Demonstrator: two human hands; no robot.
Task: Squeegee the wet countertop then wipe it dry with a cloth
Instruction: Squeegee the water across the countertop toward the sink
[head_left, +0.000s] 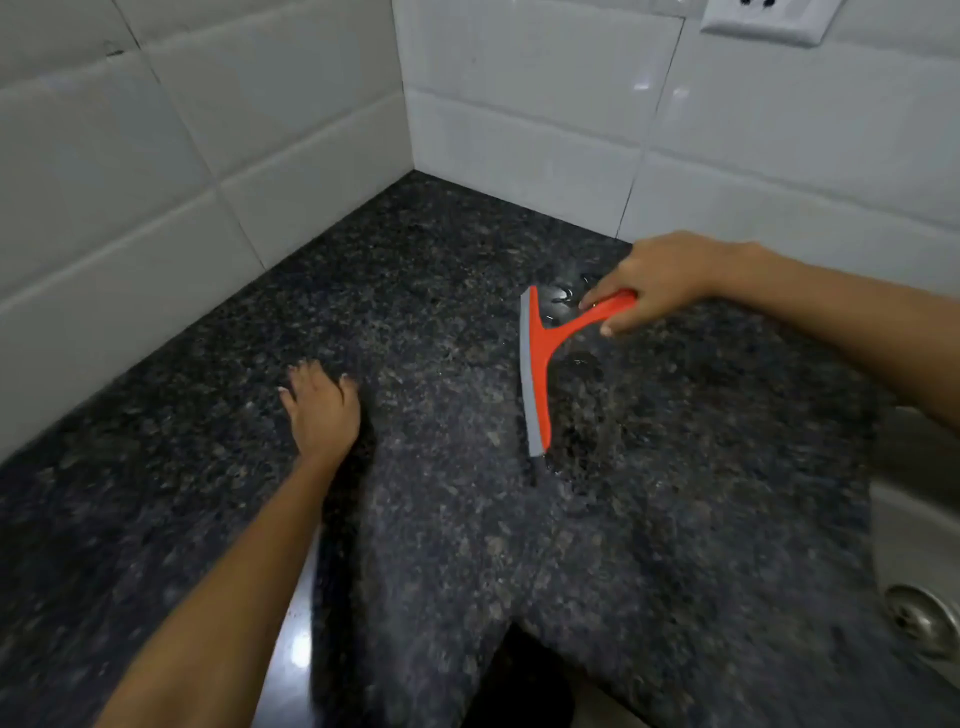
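- Left forearm comes in nearest the lens; left hand (322, 410) lies flat on the countertop (467, 545), fingers spread, holding nothing, probably bracing.
- Right hand (660, 283) grips the handle of the squeegee (540, 364), fingers and thumb wrapped round it.
- Squeegee head sits just left of that hand, grey blade edge down on the stone, facing the left hand, well apart from it.
- Water beads (563, 299) lie right beside the right hand's fingers, behind the blade; a few more sit near the blade's lower tip.
- Sink (914, 519) lies below the right forearm, at the counter's edge.
- Tiled walls (519, 130) meet in a corner beyond both hands.
- Progress, my read: squeegee stage underway, water remains. No cloth in view, so drying is not started.
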